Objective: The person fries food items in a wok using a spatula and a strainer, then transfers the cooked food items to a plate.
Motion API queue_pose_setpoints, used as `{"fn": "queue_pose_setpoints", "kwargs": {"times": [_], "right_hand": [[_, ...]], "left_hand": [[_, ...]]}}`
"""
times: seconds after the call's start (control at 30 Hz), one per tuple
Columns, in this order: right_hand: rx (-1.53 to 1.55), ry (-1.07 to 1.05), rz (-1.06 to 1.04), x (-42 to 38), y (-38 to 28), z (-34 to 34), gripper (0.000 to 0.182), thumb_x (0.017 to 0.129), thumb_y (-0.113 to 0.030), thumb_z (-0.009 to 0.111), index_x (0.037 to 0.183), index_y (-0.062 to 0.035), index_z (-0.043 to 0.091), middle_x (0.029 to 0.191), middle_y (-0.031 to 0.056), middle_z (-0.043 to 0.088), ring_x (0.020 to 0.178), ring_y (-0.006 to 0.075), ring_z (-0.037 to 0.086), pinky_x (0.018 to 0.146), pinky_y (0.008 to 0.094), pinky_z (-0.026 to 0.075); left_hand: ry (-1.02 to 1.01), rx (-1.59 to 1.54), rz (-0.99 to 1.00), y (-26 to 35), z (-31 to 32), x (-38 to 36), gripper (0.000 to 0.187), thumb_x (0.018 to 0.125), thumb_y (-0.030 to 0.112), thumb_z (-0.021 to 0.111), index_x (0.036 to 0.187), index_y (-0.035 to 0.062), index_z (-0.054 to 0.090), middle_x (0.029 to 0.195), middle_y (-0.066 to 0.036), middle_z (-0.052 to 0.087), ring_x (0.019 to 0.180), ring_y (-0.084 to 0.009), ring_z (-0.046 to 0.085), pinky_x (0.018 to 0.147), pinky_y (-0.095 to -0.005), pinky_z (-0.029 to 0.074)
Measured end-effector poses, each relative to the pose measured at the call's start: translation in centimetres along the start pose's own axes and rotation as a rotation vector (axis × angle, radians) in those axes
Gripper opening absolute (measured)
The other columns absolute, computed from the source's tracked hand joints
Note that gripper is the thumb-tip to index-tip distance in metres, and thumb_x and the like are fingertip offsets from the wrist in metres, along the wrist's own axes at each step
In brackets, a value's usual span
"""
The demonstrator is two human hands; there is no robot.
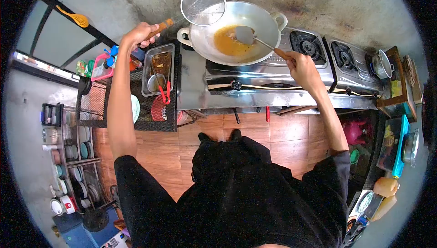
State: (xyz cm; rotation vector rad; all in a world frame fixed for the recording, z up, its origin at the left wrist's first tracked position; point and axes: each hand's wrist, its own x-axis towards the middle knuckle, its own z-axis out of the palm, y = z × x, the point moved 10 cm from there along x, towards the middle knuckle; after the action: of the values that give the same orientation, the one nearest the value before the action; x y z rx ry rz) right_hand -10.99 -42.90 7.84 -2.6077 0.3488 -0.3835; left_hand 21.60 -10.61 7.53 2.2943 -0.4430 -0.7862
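Note:
My left hand is wrapped round the wooden handle of a round mesh strainer, which is held up over the left rim of a large metal wok. The wok stands on the stove, with yellowish-brown oil pooled in its bottom. In my right hand is the wooden handle of a metal spatula. Its grey blade reaches into the oil, near the middle of the wok, beside some small brownish bits.
Left of the stove, a metal tray holds dark food, a small strainer and red-handled tongs. Two gas burners lie right of the wok, and a pot stands at the far right. Dish racks line the left wall.

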Motion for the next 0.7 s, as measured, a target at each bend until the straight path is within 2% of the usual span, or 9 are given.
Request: {"fn": "queue_pose_setpoints", "kwargs": {"times": [0.07,0.13,0.2,0.27,0.4,0.6,0.63,0.7], "right_hand": [[-0.002,0.031,-0.001,0.0,0.5,0.1,0.025,0.082,-0.006,0.058,0.105,0.0031,0.061,0.085,0.026,0.063,0.081,0.0386,0.063,0.071,0.0411,0.05],[0.009,0.064,0.001,0.5,1.1,0.1,0.031,0.081,-0.002,0.053,0.11,-0.0055,0.062,0.085,0.0264,0.061,0.083,0.0427,0.059,0.071,0.0464,0.049],[0.044,0.084,-0.034,0.7,0.4,-0.2,0.036,0.081,0.0,0.051,0.115,-0.0078,0.061,0.086,0.0259,0.061,0.083,0.042,0.06,0.071,0.0454,0.049],[-0.023,0.039,0.051,1.1,0.7,0.0,0.04,0.081,0.001,0.05,0.118,-0.0104,0.06,0.087,0.0255,0.061,0.083,0.0403,0.06,0.071,0.0442,0.05],[0.038,0.079,0.033,0.7,-0.2,-0.5,0.039,0.082,0.001,0.049,0.117,-0.0121,0.061,0.088,0.0251,0.061,0.083,0.0395,0.061,0.071,0.0438,0.05],[0.13,-0.002,-0.001,0.3,-1.8,2.1,0.034,0.084,-0.002,0.051,0.115,-0.0129,0.062,0.088,0.0234,0.062,0.084,0.0396,0.061,0.072,0.0465,0.049],[0.106,0.067,-0.079,0.1,-2.1,2.2,0.033,0.084,-0.002,0.05,0.113,-0.0115,0.063,0.088,0.0237,0.062,0.083,0.04,0.061,0.071,0.0468,0.049],[0.1,0.074,-0.071,0.2,-1.3,2.4,0.034,0.084,-0.002,0.05,0.114,-0.011,0.062,0.087,0.0239,0.062,0.082,0.0403,0.061,0.071,0.0472,0.049]], "left_hand": [[0.009,0.013,0.001,0.1,0.1,-0.3,0.038,0.095,0.034,0.046,0.083,-0.001,0.056,0.056,-0.001,0.048,0.035,-0.0041,0.028,0.033,-0.0221,0.021],[-0.01,0.012,0.007,0.1,0.3,-0.2,0.038,0.095,0.034,0.047,0.084,-0.0013,0.056,0.056,-0.001,0.048,0.035,-0.0041,0.028,0.033,-0.0223,0.021],[-0.024,0.01,0.009,0.1,0.5,-0.1,0.039,0.095,0.034,0.047,0.084,-0.0017,0.056,0.056,-0.001,0.048,0.035,-0.0042,0.029,0.033,-0.0224,0.021],[-0.007,-0.007,-0.008,0.0,0.5,0.0,0.039,0.095,0.034,0.047,0.084,-0.0027,0.057,0.056,-0.002,0.048,0.035,-0.0043,0.03,0.033,-0.0229,0.022],[0.006,-0.001,0.025,0.1,0.5,0.0,0.039,0.095,0.033,0.047,0.085,-0.0035,0.057,0.056,-0.002,0.049,0.036,-0.0045,0.03,0.033,-0.023,0.022],[0.036,-0.067,0.027,0.1,0.5,1.0,0.037,0.094,0.032,0.048,0.086,-0.0035,0.055,0.057,-0.002,0.049,0.035,-0.0048,0.029,0.033,-0.023,0.021],[0.041,-0.059,0.007,0.0,0.5,1.0,0.037,0.094,0.032,0.048,0.086,-0.0033,0.055,0.058,-0.003,0.049,0.036,-0.0047,0.029,0.033,-0.0229,0.021],[0.046,-0.051,-0.018,0.3,0.8,0.5,0.037,0.094,0.032,0.048,0.086,-0.0031,0.054,0.058,-0.003,0.049,0.036,-0.0046,0.029,0.033,-0.0229,0.021]]}}
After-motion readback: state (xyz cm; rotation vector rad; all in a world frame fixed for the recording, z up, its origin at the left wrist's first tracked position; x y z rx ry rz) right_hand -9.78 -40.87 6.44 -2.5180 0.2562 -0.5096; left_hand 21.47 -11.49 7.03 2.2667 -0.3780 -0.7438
